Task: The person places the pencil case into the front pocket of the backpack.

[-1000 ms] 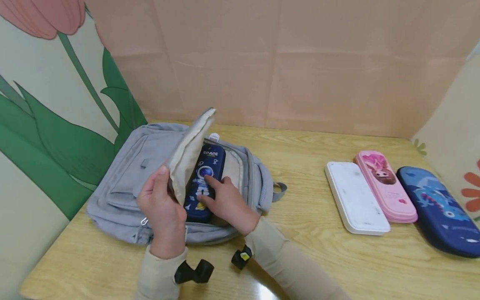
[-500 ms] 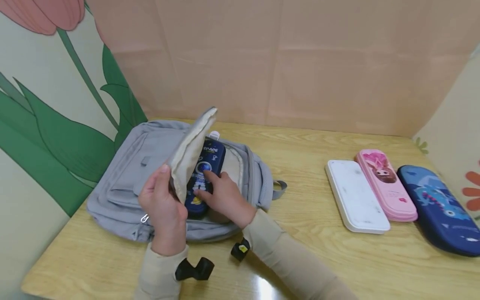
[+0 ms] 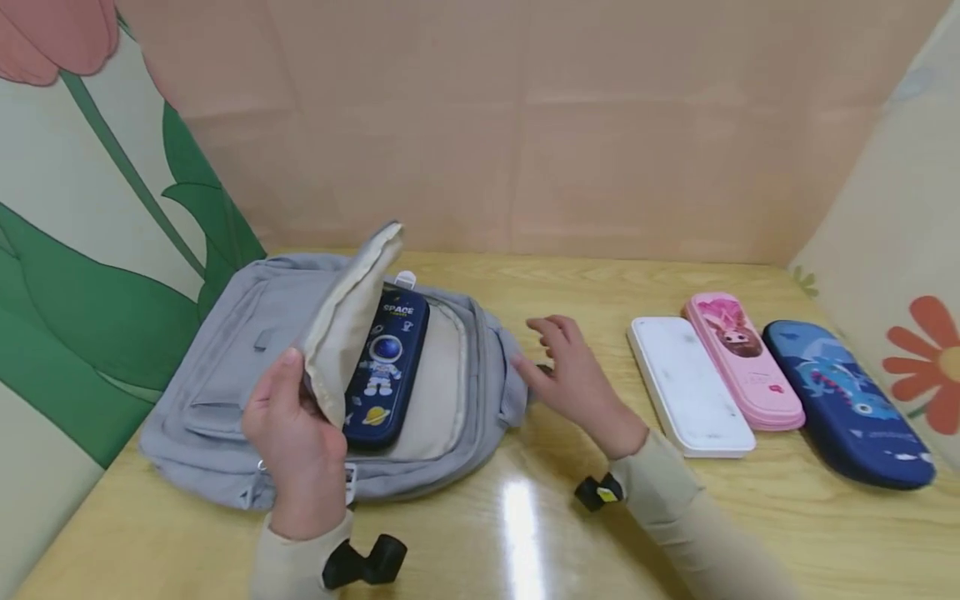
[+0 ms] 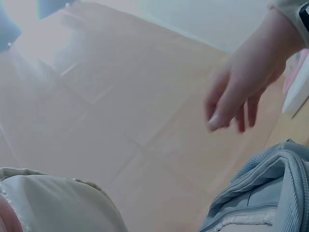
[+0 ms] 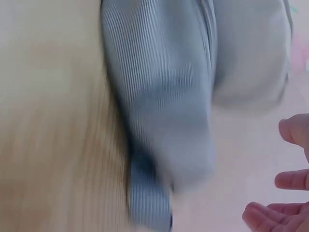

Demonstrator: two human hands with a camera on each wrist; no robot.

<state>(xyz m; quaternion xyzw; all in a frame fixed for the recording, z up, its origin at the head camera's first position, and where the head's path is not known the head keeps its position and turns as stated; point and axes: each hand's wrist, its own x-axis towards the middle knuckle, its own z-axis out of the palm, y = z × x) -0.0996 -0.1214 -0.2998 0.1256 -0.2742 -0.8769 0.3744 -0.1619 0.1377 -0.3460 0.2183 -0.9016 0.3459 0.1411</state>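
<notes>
A grey backpack lies on the table with its compartment unzipped. My left hand pinches the edge of the raised flap, fingers curled round it. Inside the compartment rests a dark blue pencil case printed with an astronaut and the word SPACE; the flap covers part of its left side. My right hand hovers just right of the backpack, fingers loosely bent and holding nothing. The right wrist view shows its fingertips apart from the bag's blurred side. The left wrist view also has the right hand in the air.
To the right on the wooden table lie a white case, a pink case with a doll picture, and a blue case with a dinosaur. A peach sheet stands behind the table.
My right hand has let go of the astronaut pencil case and moved right, out of the backpack. My left hand still holds the flap up. The head view has shifted slightly.
</notes>
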